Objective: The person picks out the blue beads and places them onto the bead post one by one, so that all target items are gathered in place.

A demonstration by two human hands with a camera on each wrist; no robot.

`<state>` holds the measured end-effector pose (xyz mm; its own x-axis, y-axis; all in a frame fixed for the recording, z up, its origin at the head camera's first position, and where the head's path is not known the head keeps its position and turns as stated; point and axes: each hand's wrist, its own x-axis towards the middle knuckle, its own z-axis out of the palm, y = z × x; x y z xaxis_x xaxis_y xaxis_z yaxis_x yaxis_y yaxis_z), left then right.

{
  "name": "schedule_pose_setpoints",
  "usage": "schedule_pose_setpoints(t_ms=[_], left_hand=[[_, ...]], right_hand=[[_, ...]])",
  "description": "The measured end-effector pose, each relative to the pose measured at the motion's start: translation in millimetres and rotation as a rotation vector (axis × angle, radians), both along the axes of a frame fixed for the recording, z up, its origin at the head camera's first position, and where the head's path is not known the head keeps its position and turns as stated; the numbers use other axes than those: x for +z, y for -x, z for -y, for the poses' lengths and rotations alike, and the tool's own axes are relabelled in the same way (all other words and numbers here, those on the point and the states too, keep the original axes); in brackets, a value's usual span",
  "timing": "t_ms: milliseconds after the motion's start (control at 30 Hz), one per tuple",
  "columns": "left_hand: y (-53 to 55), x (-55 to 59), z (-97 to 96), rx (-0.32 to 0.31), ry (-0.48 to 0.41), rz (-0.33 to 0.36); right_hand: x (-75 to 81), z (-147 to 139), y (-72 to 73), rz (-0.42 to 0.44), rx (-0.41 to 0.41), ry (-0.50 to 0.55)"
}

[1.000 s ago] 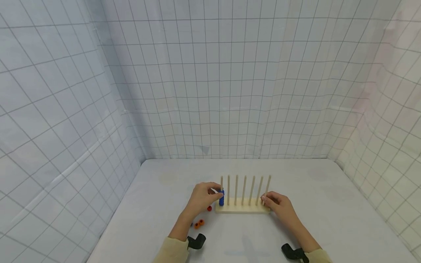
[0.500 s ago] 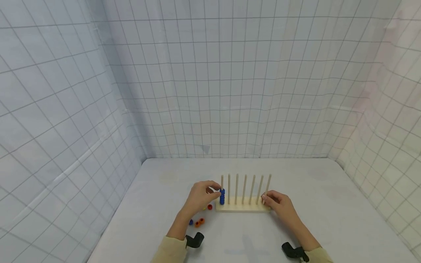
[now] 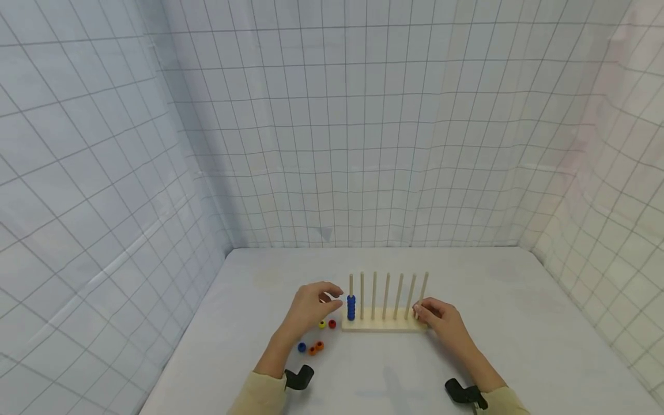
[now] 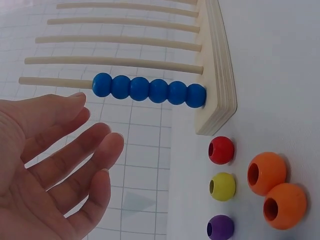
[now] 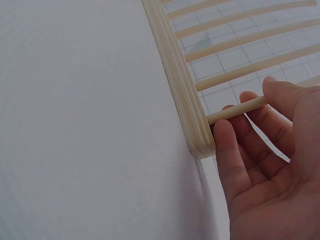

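A pale wooden bead rack [image 3: 384,327] with several upright pegs stands on the table. Its leftmost peg carries a stack of several blue beads [image 4: 139,89], reaching from the base to above mid-height. Just left of that stack is my left hand [image 3: 306,309], empty, thumb and fingers spread apart and loosely bent. My right hand [image 5: 270,165] holds the rack's rightmost peg [image 5: 240,108] low down, with thumb and fingers on either side of it and one fingertip close to the base.
Loose beads lie left of the rack: a red bead [image 4: 221,150], a yellow bead [image 4: 222,187], a purple bead [image 4: 220,227], two orange beads [image 4: 285,206] and a blue bead [image 3: 302,347]. Grid-patterned white sheets [image 3: 332,144] hang behind the table and on both sides.
My left hand has let go of the top of the blue stack and drawn back to the left, bringing more loose beads into sight. My right hand keeps its place on the peg.
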<state>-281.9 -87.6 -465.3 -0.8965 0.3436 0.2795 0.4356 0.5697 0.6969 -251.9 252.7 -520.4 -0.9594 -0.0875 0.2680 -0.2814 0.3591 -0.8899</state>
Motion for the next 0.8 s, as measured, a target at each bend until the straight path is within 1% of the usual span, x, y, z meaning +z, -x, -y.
schedule_pose_setpoints(t_ms=[100,200,467,600,800], left_hand=[[-0.9,1.4,3.3,0.006,0.011,-0.012],[-1.7,0.3,7.6,0.017,0.021,-0.004],[-1.9,-5.6,19.0,0.028,0.03,0.002],[-1.0,-8.5,24.5,0.029,0.039,0.019],[-0.5,-13.5,33.1,0.039,0.059,0.025]], right_hand=[[6.1,2,-2.5,0.002,0.0,-0.013],[5.0,1,-1.5,-0.004,0.003,-0.017],[-25.9,-8,14.7,-0.024,-0.021,-0.028],[-29.9,-9,15.8,-0.03,-0.025,-0.026],[-28.7,-8,14.6,-0.029,-0.027,-0.014]])
